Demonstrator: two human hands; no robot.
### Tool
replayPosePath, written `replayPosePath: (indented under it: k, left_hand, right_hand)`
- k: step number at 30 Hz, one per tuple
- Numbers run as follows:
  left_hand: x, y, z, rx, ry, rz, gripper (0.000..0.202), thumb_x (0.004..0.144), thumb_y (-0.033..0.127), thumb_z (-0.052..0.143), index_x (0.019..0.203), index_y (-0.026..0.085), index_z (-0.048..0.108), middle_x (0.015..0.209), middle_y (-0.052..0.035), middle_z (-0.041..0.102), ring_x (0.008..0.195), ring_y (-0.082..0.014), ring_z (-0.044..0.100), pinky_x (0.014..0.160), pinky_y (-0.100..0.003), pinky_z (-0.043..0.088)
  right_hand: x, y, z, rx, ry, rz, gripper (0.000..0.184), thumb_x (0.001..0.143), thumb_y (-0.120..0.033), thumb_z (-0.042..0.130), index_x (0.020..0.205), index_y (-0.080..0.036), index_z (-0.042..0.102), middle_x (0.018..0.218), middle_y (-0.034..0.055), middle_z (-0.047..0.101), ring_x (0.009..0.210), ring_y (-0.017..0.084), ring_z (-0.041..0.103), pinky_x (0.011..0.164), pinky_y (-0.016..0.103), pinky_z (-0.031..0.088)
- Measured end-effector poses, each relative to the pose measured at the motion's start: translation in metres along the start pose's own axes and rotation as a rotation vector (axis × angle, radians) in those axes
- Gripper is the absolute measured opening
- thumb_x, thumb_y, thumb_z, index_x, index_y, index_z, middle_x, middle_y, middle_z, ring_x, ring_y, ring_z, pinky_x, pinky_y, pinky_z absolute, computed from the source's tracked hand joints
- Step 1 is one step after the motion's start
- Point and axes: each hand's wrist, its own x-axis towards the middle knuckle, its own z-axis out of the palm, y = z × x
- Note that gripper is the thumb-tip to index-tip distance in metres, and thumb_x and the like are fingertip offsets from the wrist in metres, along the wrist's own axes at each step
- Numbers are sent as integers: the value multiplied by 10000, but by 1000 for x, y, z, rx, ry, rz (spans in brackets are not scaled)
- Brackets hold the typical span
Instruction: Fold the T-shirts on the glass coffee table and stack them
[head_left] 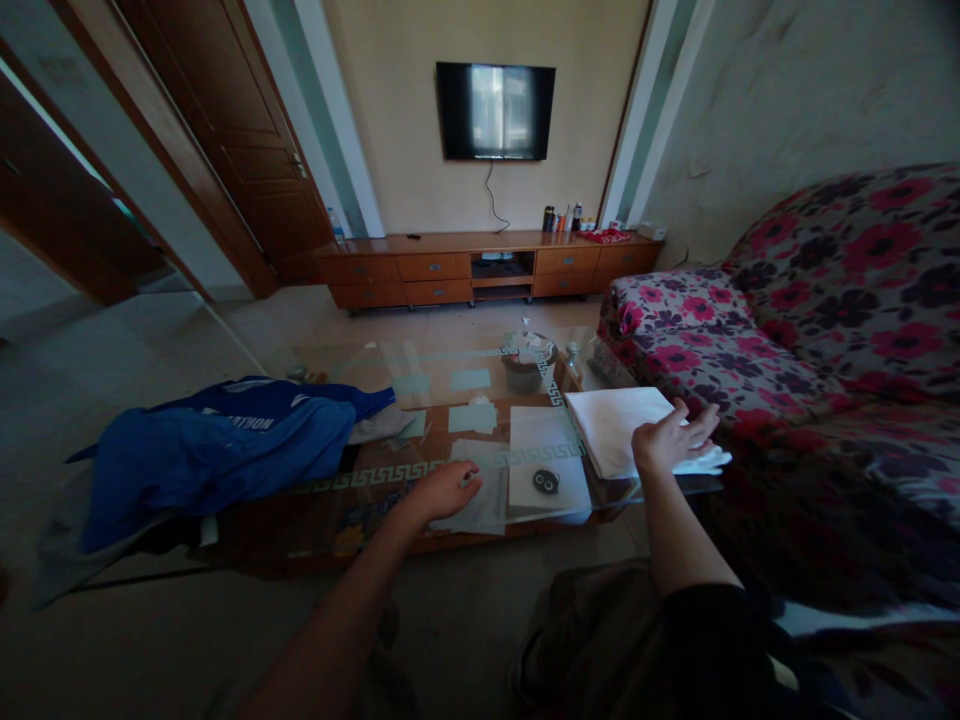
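Observation:
My right hand (673,440) is over the right part of a folded white cloth (611,425), with its fingers spread. The cloth, perhaps a shirt, lies on the right end of a glass coffee table (442,455); its right edge is loosely bunched beneath the fingers. Whether the fingertips press on it I cannot tell. My left hand (448,490) hovers over the table's front edge, holding nothing visible, its fingers loosely bent and slightly apart. Close to it are white papers (480,512) and a dark round owl-like object (546,482).
Blue clothes (225,450) are heaped on the table's left end. A bowl-like container (529,365) stands at the far side. A flowered sofa (697,340) borders the right. Beyond are a low wooden cabinet (442,268) and a wall television (496,112).

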Motion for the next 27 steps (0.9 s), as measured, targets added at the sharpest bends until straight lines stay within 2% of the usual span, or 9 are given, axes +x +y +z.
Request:
replayPosePath:
  k: [2,3,7,10,12,17,22,27]
  left_hand:
    - [0,0,0,5,0,10,459,965,476,460,1236,175,677,1239,-142,706,1081,-254,667,958,-332,466]
    - [0,-1,1,7,2,13,458,965,473,460,1238,175,676,1246,-143,704,1090,-256,664,964,-336,464]
    - [0,-1,1,10,5,3,451,968,470,461,1240,183,678,1259,-139,702,1096,-259,664,965,-342,467]
    - [-1,-2,1,15,2,10,461,970,466,456,1247,171,676,1255,-149,702,1092,-266,666,962,-352,472]
    - [-3,-2,1,18,0,19,464,969,462,459,1255,168,674,1264,-152,698,1112,-271,660,975,-357,468]
    - [-6,2,-3,20,-21,9,470,961,465,470,1280,180,665,1277,-144,694,1141,-266,657,997,-348,462]
    - [-7,4,-6,17,-38,8,512,968,474,442,1309,153,648,1327,-165,669,1179,-280,641,1017,-360,457]
    - [-6,3,-3,18,-32,17,514,964,475,455,1310,150,653,1315,-166,676,1179,-287,644,1022,-369,459]
  right_hand:
    - [-2,-11,7,-45,-29,-40,567,863,-200,504,1426,-163,450,1599,248,206,1474,420,235,1115,634,273]
    - [-4,-16,12,-47,-101,-82,521,869,-231,523,1386,-170,499,1550,234,301,1424,398,326,1095,578,329]
    - [-13,-28,34,-55,-586,-298,443,880,-369,601,1273,-164,604,1295,188,550,1191,305,559,1022,398,429]
    - [-20,-31,42,-132,-790,-321,450,860,-346,644,1255,-137,595,1218,189,621,1120,287,623,982,368,456]
    - [-23,-32,43,-168,-818,-313,422,866,-284,625,1258,-133,582,1194,194,654,1114,288,641,958,369,470]
    - [-22,-33,43,-190,-785,-304,372,859,-222,610,1220,-135,628,1190,208,689,1099,287,672,920,362,492]
    - [-21,-33,42,-199,-808,-302,240,779,-205,685,995,-123,749,1068,213,738,1051,293,701,894,331,506]
    - [-21,-32,38,-174,-862,-333,205,732,-199,730,915,-130,792,1012,193,764,1011,287,713,874,316,512]
